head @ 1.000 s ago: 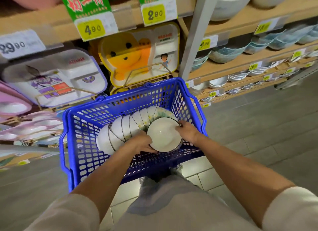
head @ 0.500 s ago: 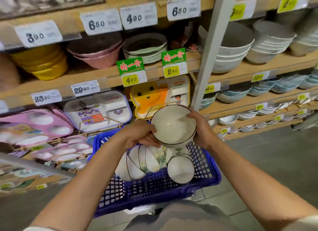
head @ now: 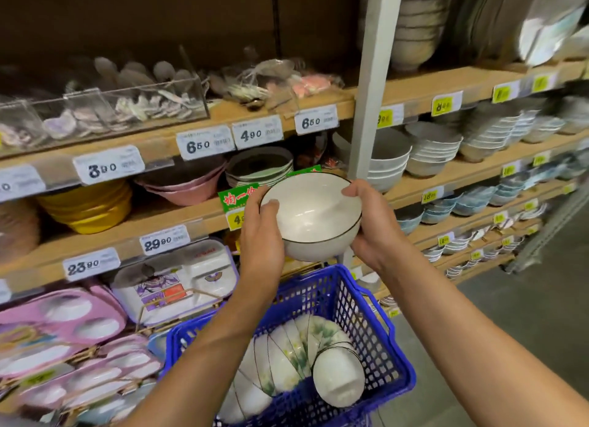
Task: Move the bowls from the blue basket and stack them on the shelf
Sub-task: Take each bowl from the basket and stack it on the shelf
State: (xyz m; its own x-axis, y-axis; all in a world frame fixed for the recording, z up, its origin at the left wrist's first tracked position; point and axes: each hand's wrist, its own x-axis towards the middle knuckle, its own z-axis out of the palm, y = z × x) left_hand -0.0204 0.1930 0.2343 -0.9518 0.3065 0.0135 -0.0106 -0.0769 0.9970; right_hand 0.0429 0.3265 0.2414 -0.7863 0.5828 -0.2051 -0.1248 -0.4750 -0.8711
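Two hands hold one white bowl (head: 314, 214) upright in the head view, well above the blue basket (head: 376, 340) and in front of the wooden shelf (head: 165, 218). The left hand (head: 261, 235) cups the bowl's left side, thumb hooked over the dark rim and fingers pressed to the outer wall. The right hand (head: 371, 227) clasps the right side the same way, thumb on the rim. The bowl is clear of every shelf board.

Below, a row of nested bowls (head: 287, 356) lies on its side in the basket, green leaf prints showing on the outer walls. The nearest bowl (head: 339, 380) points its foot toward the camera. Behind the hands, the shelf carries a stack of yellow bowls (head: 89, 205), pink bowls (head: 183, 184) and a pile of plates (head: 259, 167), with price tags (head: 205, 141) along the board edges. A grey upright post (head: 373, 76) splits the shelving, and more stacked white bowls (head: 387, 164) stand to its right.
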